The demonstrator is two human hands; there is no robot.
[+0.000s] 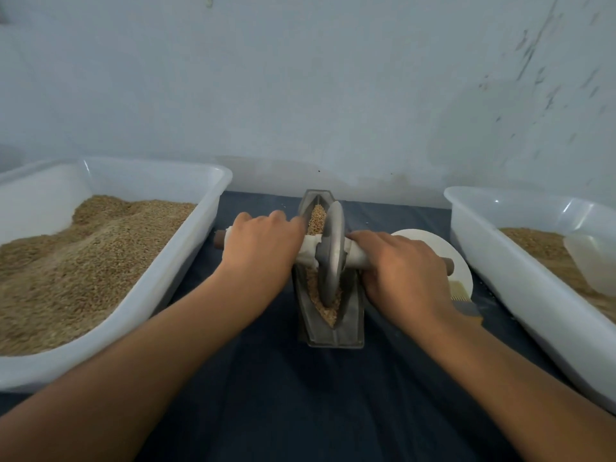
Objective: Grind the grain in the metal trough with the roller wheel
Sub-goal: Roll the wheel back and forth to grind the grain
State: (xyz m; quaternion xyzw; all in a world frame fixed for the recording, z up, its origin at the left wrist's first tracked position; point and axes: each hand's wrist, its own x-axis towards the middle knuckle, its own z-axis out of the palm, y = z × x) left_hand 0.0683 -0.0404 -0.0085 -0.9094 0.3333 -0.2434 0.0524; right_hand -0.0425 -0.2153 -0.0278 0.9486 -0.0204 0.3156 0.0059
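Right, you've got two white plastic tubs framing this: the left tub (213,195) heaped with grain at the left edge of the dark blue cloth (266,395), the right tub (466,235) at the right edge with a shallower layer and a translucent scoop (590,261) sitting in it. Between them, dead centre and running straight away from you toward the wall, lies the metal trough (350,325), boat-shaped, its long axis pointing from your chest to the far edge of the cloth. That axis is what your next push turns on.

Across it, at right angles, sits the handle bar (358,253), wrapped in pale cloth, running left to right through the roller wheel (330,255). The wheel stands upright in the groove, roughly midway along the trough, rim down in the grain (316,216), which shows both beyond it and on your side.

Your left hand (263,245) curls over the bar just left of the wheel; your right hand (400,265) wraps the bar just right of it. Both grip firmly and sit about equally close to the wheel, so neither leads. Push evenly, I'd say, or the wheel may ride up a wall.

Behind your right hand, a white plate (433,241) and a small comb-like tool (461,295).
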